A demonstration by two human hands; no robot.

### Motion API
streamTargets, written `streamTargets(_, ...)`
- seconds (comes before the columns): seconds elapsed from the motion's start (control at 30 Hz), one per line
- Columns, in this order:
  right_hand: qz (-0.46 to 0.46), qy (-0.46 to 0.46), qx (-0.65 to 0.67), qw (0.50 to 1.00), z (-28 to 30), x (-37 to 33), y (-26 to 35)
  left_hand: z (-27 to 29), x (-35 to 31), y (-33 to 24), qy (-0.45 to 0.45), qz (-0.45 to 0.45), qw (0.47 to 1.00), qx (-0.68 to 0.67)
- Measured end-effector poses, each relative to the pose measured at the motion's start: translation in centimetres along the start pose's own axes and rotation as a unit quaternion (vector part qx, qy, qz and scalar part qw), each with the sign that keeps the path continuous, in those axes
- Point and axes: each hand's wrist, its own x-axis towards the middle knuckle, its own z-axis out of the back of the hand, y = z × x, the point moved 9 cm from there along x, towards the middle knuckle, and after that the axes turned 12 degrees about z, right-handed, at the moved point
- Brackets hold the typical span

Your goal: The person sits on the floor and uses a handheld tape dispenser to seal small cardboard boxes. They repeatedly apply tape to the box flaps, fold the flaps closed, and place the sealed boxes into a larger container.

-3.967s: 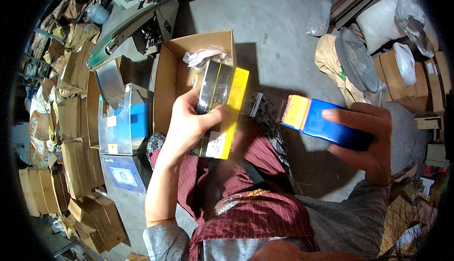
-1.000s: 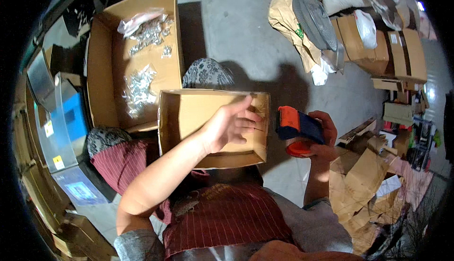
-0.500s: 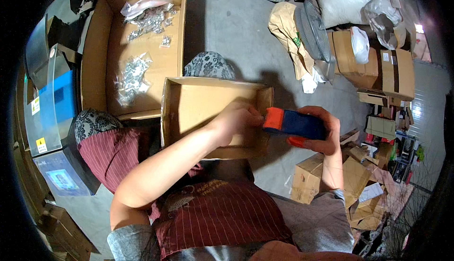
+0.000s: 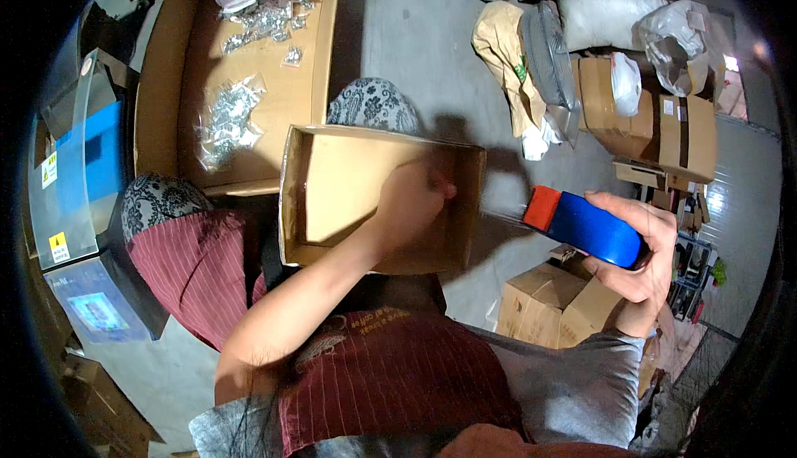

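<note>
My right hand (image 4: 643, 250) grips a blue tape dispenser (image 4: 594, 230) with a red front end, held out to the right of a small open cardboard box (image 4: 332, 130). Faint clear streaks of tape (image 4: 502, 217) stretch between the dispenser and the box's right side. Inside that box, close to its right wall, my left hand (image 4: 415, 196) is closed with curled fingers, seemingly on the tape's end. Shadow covers its fingertips, so the tape there is hard to see. The box sits at my lap, between my knees.
A larger open carton (image 4: 170, 101) at the upper left holds bagged metal parts (image 4: 232, 122). Left of my leg stands a blue-and-clear case (image 4: 104, 151). Cartons (image 4: 540, 304) are stacked on the right, and brown paper (image 4: 502, 59) lies on the grey floor.
The tape dispenser and my right hand have moved to the right, away from the box. My left hand has parted from the dispenser's red end, and tape now spans the gap.
</note>
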Motion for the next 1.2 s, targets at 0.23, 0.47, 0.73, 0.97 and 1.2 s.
streamTargets(0.23,0.0,-0.036,-0.003,0.999,0.2,0.2,1.2,0.7,-0.4,-0.1,-0.013,-0.029,0.999,-0.001)
streamTargets(0.47,-0.07,-0.111,0.058,0.99,0.5,0.0,1.9,0.3,0.0,1.8,0.025,-0.015,0.99,-0.136)
streamTargets(0.73,-0.084,-0.116,0.106,0.984,1.0,1.1,3.5,-0.5,0.6,4.1,0.107,-0.019,0.943,-0.314)
streamTargets(0.97,-0.104,0.017,0.123,0.987,-0.8,3.6,6.1,-1.5,0.7,4.5,0.046,0.024,0.973,-0.226)
streamTargets(1.2,-0.113,0.064,0.111,0.985,-3.3,5.9,7.4,-0.1,0.1,2.9,0.01,0.026,0.989,-0.148)
